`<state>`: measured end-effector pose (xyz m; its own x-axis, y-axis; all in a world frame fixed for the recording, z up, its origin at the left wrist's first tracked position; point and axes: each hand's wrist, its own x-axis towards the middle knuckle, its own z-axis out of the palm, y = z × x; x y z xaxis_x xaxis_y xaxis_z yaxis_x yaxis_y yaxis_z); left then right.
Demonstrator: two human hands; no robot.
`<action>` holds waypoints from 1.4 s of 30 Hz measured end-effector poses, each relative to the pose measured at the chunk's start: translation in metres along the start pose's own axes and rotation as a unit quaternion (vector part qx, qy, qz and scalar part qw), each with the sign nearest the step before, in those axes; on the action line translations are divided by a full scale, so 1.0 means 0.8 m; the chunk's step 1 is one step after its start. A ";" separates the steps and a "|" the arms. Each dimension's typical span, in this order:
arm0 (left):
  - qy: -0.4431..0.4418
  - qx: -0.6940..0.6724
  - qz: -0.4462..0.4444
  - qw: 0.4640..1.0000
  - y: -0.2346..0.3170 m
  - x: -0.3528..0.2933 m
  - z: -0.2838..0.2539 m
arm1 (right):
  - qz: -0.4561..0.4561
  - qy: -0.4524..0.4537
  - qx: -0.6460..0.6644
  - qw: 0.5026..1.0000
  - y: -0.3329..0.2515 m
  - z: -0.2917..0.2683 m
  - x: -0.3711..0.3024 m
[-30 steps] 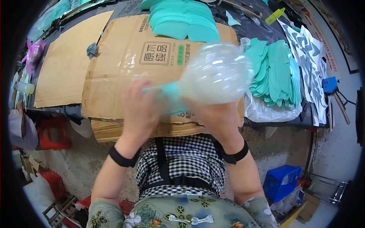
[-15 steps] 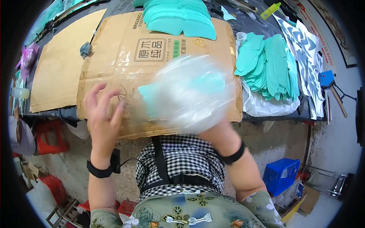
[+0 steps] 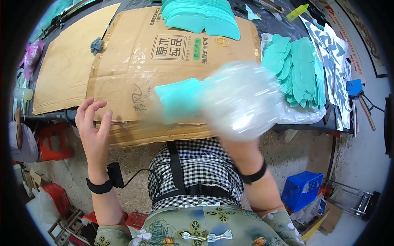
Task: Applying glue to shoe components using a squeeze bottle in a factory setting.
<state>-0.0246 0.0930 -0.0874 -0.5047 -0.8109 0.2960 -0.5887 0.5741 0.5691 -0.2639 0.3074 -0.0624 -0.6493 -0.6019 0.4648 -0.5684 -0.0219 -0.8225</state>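
Over the near edge of the desk (image 3: 287,125), the right hand (image 3: 240,141) is almost wholly hidden behind a clear plastic bag (image 3: 242,100), blurred by motion; whether its fingers pinch or clasp the bag I cannot tell. A teal cut piece (image 3: 180,98) sticks out of the bag to the left, over the flattened cardboard box (image 3: 135,69).

The left hand (image 3: 93,129) is empty, fingers (image 3: 88,107) spread and slightly curled, tips just at the box's front edge, apart from the bag.

Judgement: the piece handles best if the bag mouth is kept wide and the piece held flat, so its edges do not catch the plastic.

Room: bare cardboard lies ahead of the left fingers. Beyond the right hand sits a stack of teal pieces (image 3: 297,69) on plastic sheeting; another teal stack (image 3: 201,16) lies at the far edge. The front edge of the box overhangs toward the body.
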 end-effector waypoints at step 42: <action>-0.231 0.136 0.303 0.914 0.241 0.041 0.169 | 0.179 0.223 0.201 0.937 0.049 -0.180 -0.037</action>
<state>-0.2401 0.1928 -0.0717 -0.9664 -0.2363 0.1017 -0.2162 0.9602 0.1767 -0.3398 0.4390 -0.0612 -0.9598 -0.2359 0.1520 -0.0954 -0.2352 -0.9673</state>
